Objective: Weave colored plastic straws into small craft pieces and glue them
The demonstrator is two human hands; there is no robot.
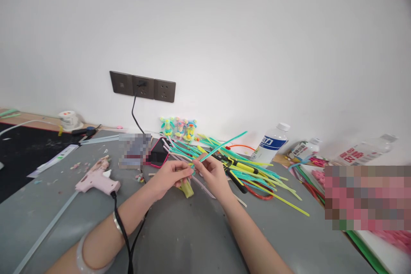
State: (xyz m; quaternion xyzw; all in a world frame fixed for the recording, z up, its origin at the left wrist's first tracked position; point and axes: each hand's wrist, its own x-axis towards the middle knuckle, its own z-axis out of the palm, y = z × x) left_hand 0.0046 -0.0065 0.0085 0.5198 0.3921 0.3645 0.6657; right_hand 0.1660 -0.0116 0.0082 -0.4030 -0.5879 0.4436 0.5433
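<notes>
Pinching a teal stem (226, 144) at mid-frame, above a grey tabletop (199, 235).
My right hand (213, 174) has its fingertips nearly together on the stem, which slants toward upper right; my left hand (173, 175), fingers curled in, grips a yellow-green piece (187, 189) just below. Yellow-and-black pliers (243, 167) lie right of centre.

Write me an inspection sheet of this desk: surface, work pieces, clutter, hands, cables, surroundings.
Surface: gray tabletop, with scraps near the pink glue gun.
Work pieces: turquoise pipe cleaner in the right hand; yellow-green piece below the left hand.
Clutter: loose pipe cleaners, pliers, phone.
Hands: close together, fingers pinched; the left's exact hold is unclear.
Cables: black cord from the glue gun crosses the left forearm; black plug in the wall socket.
Surroundings: white wall, three small figures, bottles.
</notes>
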